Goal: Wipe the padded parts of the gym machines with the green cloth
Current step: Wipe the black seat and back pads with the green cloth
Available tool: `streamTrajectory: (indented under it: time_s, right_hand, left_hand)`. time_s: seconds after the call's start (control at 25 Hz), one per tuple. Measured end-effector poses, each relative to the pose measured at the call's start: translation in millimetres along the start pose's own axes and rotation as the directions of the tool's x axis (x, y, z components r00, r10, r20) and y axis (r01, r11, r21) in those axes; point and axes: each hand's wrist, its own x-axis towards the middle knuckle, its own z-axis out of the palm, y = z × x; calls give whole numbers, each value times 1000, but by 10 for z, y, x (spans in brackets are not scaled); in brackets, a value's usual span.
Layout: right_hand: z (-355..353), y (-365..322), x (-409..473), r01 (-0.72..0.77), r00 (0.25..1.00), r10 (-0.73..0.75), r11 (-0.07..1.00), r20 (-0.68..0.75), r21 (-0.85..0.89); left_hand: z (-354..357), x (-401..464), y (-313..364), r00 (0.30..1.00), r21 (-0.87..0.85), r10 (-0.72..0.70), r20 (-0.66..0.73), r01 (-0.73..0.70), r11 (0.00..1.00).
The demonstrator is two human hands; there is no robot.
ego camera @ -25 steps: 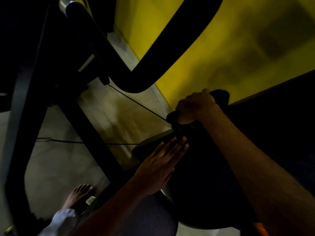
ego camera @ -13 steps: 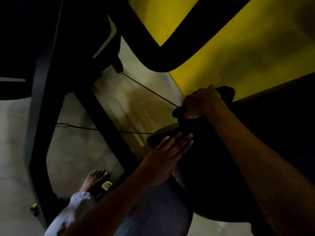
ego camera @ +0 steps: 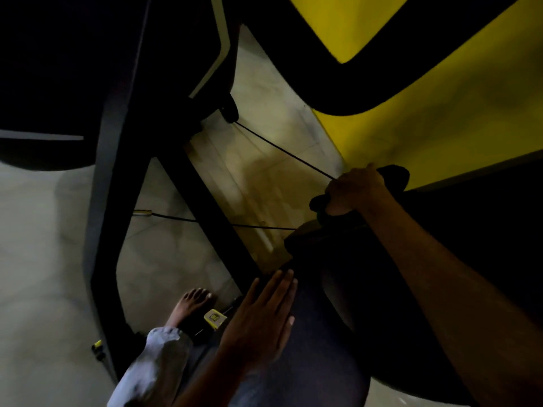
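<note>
Gripping a dark cloth point(ego camera: 393, 177) bunched at the far edge of a black padded seat point(ego camera: 440, 289), the right hand point(ego camera: 354, 192) curls tight around it; the left hand point(ego camera: 261, 315), fingers straight together, rests flat on the person's thigh beside the pad

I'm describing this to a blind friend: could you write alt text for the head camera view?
Seen from above in dim light, a person's right hand grips a dark cloth at the far edge of a black padded seat. The left hand lies flat and open on the person's leg, above a bare foot on the pale floor.
</note>
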Motion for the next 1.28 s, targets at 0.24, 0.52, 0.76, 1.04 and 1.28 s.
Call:
streamTrajectory:
  time_s: [0.24,0.52,0.76,1.04,1.28]
  right_hand:
    - [118,-269,194,67,998,-67,997,1,-44]
    - [81,-271,121,18,1000,-18,999,7,-48]
    - [223,-535,283,133,989,-136,990,-51,-44]
    - [136,-451,204,26,999,-26,1000,-37,-1]
    - [262,-841,257,218,969,-232,965,-90,-144]
  left_hand:
    - [-36,33,-30,985,71,173,5,-173,982]
    - [-41,33,-44,987,40,161,14,-162,986]
    - [-38,26,-57,985,45,172,-12,-171,984]
    - [-4,43,-70,985,21,168,-32,-167,986]
    - [20,39,-89,984,35,172,-54,-170,985]
